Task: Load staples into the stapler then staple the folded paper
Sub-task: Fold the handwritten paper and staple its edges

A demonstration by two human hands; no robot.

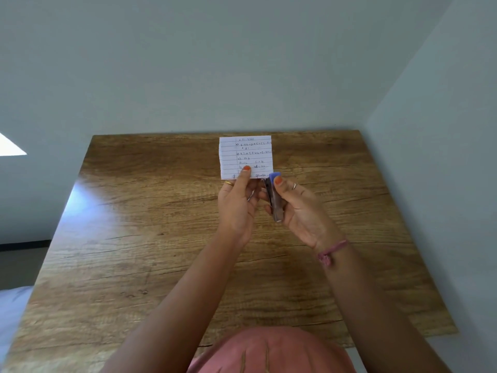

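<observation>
A folded sheet of lined paper with handwriting is held upright above the table. My left hand pinches its lower edge, thumb on the front. My right hand grips a small metal stapler with a blue top end, thumb pressing on the blue tip. The stapler's nose meets the paper's lower right corner. Whether the jaws are around the paper is hidden by my fingers.
The wooden table stands in a corner, with pale walls behind it and on its right. My pink garment shows at the bottom edge. A light patch lies on the left wall.
</observation>
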